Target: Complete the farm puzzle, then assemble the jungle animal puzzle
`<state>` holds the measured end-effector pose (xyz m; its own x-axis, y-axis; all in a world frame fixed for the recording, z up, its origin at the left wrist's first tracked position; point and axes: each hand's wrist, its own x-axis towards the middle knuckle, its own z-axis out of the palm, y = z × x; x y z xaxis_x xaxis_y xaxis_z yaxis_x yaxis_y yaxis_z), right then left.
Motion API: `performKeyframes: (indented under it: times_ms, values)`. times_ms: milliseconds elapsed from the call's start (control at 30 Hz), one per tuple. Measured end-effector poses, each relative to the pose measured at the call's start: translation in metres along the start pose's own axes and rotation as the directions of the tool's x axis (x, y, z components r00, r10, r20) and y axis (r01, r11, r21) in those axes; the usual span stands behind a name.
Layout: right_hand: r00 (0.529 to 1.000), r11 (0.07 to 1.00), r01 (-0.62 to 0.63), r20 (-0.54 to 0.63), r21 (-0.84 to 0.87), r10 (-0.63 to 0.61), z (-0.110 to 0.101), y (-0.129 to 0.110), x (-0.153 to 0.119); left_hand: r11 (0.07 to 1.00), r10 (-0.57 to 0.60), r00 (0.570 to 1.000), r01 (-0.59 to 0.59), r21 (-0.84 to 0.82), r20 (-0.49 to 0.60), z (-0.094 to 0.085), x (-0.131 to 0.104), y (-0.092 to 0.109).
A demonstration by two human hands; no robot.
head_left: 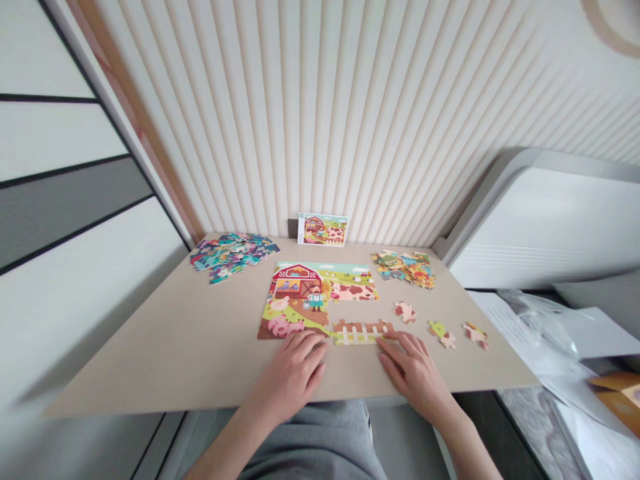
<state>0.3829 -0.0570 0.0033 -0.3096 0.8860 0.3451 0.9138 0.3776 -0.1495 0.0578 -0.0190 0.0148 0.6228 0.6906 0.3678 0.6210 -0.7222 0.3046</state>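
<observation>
A partly assembled farm puzzle with a red barn, farmer and pigs lies mid-table. My left hand rests at its lower edge, fingers spread, holding nothing. A joined strip of white fence pieces lies to the right of the pigs, its left end at the puzzle's lower right. My right hand is open, its fingertips on the right end of this strip. Above the strip is a gap, then the cow section. Loose pieces lie to the right: a brown-and-white one, a green-and-white one and another.
A picture card of the farm scene stands against the ribbed wall. Purple and teal pieces are piled at the back left, yellow and green ones at the back right. Plastic wrapping lies beyond the table's right edge.
</observation>
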Motion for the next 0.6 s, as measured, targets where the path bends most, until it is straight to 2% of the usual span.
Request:
performKeyframes:
  times_ms: [167, 400, 600]
  values:
    - [0.997, 0.997, 0.075, 0.007, 0.010, -0.075, -0.003, -0.006, 0.023, 1.000, 0.000, 1.000, 0.000, 0.004, 0.003, 0.001, 0.000, -0.001]
    - [0.969, 0.962, 0.183, 0.127, 0.205, -0.211, 0.010, -0.024, 0.075, 0.998, -0.053, 0.998, 0.053, 0.014, -0.016, 0.005, -0.004, -0.001]
    - [0.962, 0.955, 0.220, 0.117, 0.198, -0.246, 0.022, -0.019, 0.086, 0.997, -0.078, 0.997, 0.078, 0.018, -0.005, 0.004, -0.004, 0.000]
